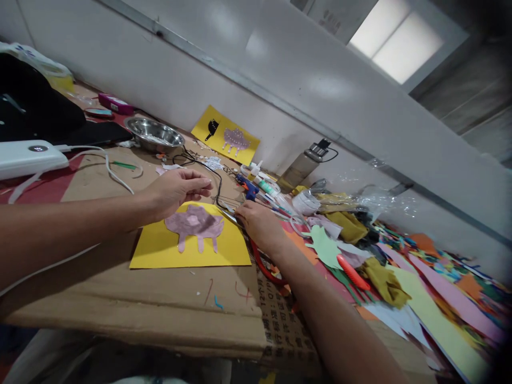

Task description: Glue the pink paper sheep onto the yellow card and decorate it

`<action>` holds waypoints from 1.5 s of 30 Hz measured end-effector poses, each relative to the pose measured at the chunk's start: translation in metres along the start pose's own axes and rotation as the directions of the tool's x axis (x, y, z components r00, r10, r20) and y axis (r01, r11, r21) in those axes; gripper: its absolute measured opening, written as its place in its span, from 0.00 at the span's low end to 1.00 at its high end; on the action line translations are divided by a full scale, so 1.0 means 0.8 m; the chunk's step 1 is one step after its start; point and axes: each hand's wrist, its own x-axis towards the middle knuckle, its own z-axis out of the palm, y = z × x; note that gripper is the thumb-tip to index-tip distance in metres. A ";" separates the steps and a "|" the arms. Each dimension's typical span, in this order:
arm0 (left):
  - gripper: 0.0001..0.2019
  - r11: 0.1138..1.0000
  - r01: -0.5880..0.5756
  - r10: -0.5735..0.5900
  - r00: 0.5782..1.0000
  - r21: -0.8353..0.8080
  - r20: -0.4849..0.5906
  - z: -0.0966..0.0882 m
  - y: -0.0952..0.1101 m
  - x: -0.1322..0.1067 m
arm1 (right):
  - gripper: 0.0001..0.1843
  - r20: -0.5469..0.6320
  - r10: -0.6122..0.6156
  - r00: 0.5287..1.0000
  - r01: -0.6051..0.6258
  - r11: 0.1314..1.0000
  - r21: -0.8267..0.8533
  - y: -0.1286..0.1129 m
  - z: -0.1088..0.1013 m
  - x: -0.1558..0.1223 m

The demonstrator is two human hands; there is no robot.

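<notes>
"Yellow card [152, 253], with a mauve cut-out [206, 228] upon it: where do we see it?"

"We see it on the cardboard [168, 293], between our forearms. Our left hand [176, 193] is above its upper left edge; our right hand [258, 221] is just beside its upper right corner."

"And how are our fingers?"

"On the left, thumb and fingers come close together, but we cannot tell if they pinch something small. On the right, they bend over the middle of the scissors [266, 265]; we cannot tell if they grip."

"Which containers do we have?"

"Behind our left hand is a metal bowl [146, 127] with something pale inside, hard to make out. Near the wall is a bottle [298, 169]; its content we cannot be sure of."

"What is hidden?"

"Our right hand covers part of the scissors. At the left, the picture's edge cuts a white device [28, 159]."
</notes>
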 end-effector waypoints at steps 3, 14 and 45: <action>0.08 1.000 -0.012 0.012 1.000 0.008 0.004 -0.001 0.001 -0.001 | 0.12 0.044 -0.051 0.998 0.055 0.994 -0.097 -0.001 -0.005 0.004; 0.06 1.000 0.007 -0.007 1.000 0.003 -0.005 0.002 0.004 -0.003 | 0.09 0.074 -0.041 0.996 0.042 0.999 -0.014 -0.002 -0.012 0.013; 0.07 1.000 -0.016 0.019 0.997 0.027 -0.077 -0.030 0.022 0.003 | 0.06 -0.148 0.043 0.988 0.059 0.783 0.619 -0.037 -0.030 0.025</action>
